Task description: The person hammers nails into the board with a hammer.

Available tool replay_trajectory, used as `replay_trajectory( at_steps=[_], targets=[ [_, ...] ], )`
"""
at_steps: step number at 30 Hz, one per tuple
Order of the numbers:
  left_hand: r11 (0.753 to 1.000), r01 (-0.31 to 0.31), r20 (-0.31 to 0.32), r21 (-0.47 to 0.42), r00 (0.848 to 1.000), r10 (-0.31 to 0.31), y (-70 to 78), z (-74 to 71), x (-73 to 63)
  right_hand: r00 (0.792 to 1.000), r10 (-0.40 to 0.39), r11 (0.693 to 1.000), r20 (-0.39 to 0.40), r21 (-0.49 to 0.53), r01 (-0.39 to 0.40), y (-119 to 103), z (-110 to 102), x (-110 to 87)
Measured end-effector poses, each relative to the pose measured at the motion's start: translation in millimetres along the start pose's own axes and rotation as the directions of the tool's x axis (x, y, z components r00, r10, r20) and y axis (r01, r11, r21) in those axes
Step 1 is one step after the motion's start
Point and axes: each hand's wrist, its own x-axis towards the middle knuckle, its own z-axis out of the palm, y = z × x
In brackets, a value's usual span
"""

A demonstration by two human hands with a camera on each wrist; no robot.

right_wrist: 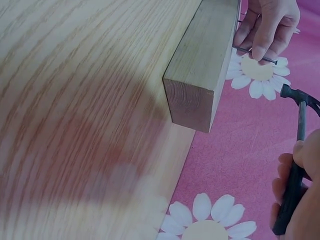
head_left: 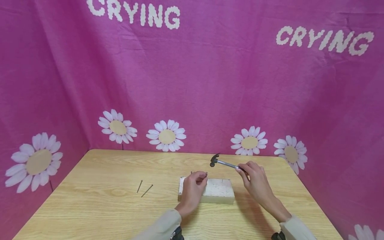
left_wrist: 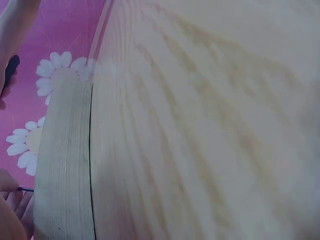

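A pale wooden block (head_left: 217, 191) lies on the table. Over its top, my left hand (head_left: 193, 188) pinches a nail (right_wrist: 270, 61) between thumb and fingers, its point at the wood and its head sticking out past the fingertips. A second nail (head_left: 191, 172) shows just behind that hand, partly hidden by it. My right hand (head_left: 256, 183) grips a small claw hammer (head_left: 227, 163) by its dark handle, to the right of the block. The hammer's head is raised above the block, apart from the pinched nail, as the right wrist view also shows.
Two loose nails (head_left: 147, 190) lie on the wooden table (head_left: 99, 200), left of the block. A pink cloth (head_left: 210, 83) with daisies and lettering hangs behind the table and along both sides.
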Motion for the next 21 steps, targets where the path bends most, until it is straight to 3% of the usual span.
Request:
replay_trajectory(
  at_steps=[6,13,21],
  targets=[
    [1.0,0.001,0.008,-0.011,1.0,-0.001,-1.0,-0.4,-0.2,1.0,0.003,1.0,0.026,0.024,-0.003,-0.3,-1.9,-0.4],
    [0.999,-0.03,-0.007,-0.016,1.0,0.03,-5.3,0.3,0.5,0.998,-0.051,0.996,0.043,0.08,0.048,0.1,-6.0,3.8],
    [0.999,-0.027,-0.02,-0.02,0.999,0.026,-5.3,0.6,-0.6,0.992,-0.106,0.994,0.069,0.038,0.104,-4.2,-9.3,5.4]
  ],
)
